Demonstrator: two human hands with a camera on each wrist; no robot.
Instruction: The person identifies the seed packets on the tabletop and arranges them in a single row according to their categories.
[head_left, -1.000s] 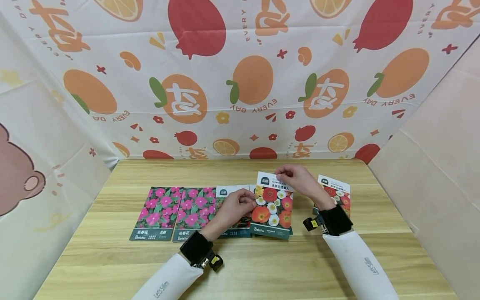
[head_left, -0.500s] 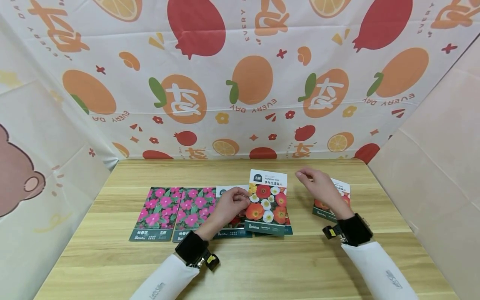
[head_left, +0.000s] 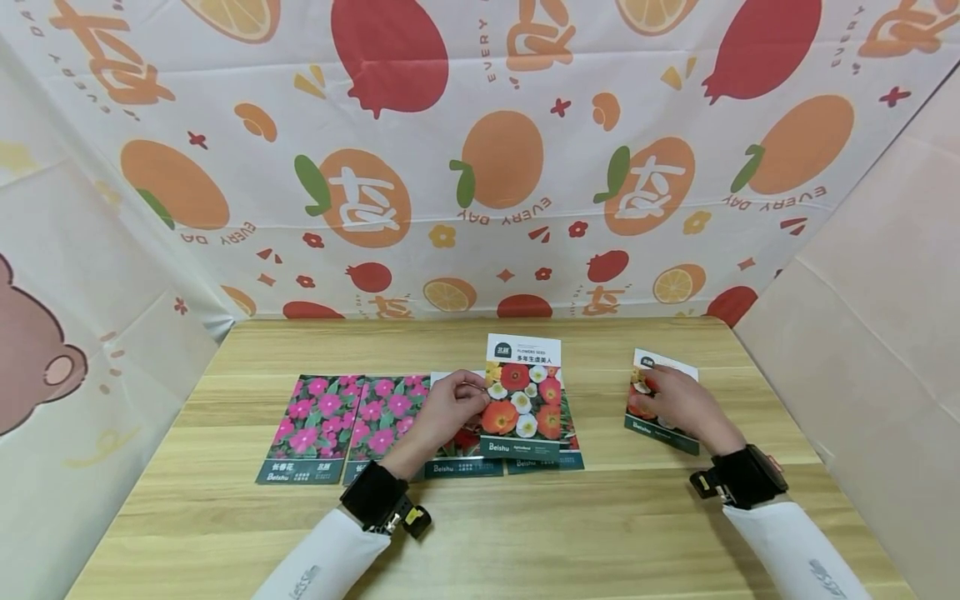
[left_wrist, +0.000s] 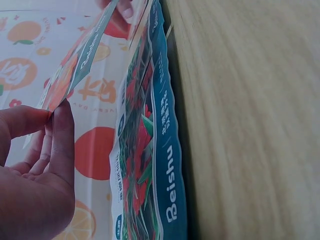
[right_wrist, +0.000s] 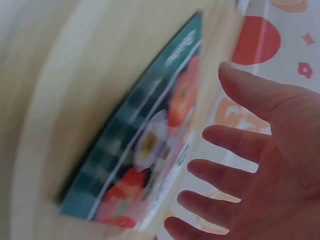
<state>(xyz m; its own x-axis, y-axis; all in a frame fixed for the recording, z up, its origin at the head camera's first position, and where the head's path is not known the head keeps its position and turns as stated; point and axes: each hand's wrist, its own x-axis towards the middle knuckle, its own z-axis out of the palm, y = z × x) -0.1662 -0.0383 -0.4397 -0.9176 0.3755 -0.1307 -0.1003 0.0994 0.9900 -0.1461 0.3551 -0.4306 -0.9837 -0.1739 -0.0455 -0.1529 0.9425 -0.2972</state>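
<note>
L hand (head_left: 448,405) pinches poppy seed pkt (head_left: 521,398); R hand (head_left: 672,402), fingers spread, seemingly over stack (head_left: 660,397).

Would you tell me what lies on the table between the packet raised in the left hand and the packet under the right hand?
Only bare wooden table, as the head view shows: nothing sits between the raised poppy packet and the right-hand packet.

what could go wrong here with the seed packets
The left hand pinches only the edge of the raised poppy packet, so it may slip or bend. Lowering it could shift the overlapping packets underneath. The right hand, spread over the lone packet, might slide it along the table.
</note>
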